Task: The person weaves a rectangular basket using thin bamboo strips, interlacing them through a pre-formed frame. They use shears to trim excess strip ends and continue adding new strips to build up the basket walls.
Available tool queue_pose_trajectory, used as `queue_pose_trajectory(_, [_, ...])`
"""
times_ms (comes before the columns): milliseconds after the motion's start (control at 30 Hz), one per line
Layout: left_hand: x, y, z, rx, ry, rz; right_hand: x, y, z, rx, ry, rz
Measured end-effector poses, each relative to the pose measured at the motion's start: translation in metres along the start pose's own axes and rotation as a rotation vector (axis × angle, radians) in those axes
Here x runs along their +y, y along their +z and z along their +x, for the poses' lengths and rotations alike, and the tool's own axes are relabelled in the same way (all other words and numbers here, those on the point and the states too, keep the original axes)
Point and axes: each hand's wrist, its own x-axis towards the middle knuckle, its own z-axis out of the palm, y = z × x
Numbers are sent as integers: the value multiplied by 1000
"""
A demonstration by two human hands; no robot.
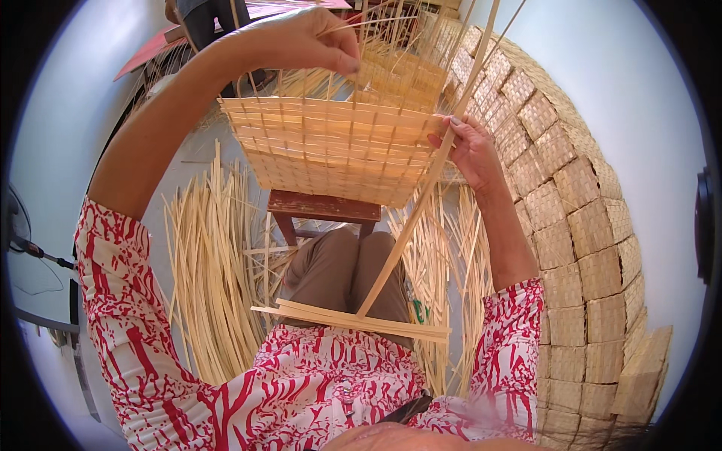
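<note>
A half-woven bamboo basket (331, 143) stands on a small red-brown wooden stool (323, 204) before my knees, its upright strips rising loose above the woven wall. My left hand (320, 41) is raised over the basket's far left part, fingers curled in on a thin bamboo strip among the uprights. At the right corner of the rim, my right hand (474, 146) pinches a long flat bamboo strip (410, 229) between thumb and fingers. That strip slants from my lap up past the corner. Several short flat strips (361, 319) lie across my lap.
Bundles of loose strips lie on the floor at left (214, 270) and right (429, 263). Finished woven baskets (571, 240) are stacked along the right wall. More woven work (398, 79) lies beyond the basket. Another person (218, 22) stands at the back left by a red table (143, 56).
</note>
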Motion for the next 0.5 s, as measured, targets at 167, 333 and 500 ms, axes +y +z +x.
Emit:
queue_pose_trajectory(167, [8,7,5,218,206,-13,7,-9,-1,3,-8,22])
queue_pose_trajectory(333, [27,-14,22,-109,107,-462,6,-4,-6,-1,-28,32])
queue_pose_trajectory(500, [25,-18,32,-238,336,-440,4,1,-6,2,-32,41])
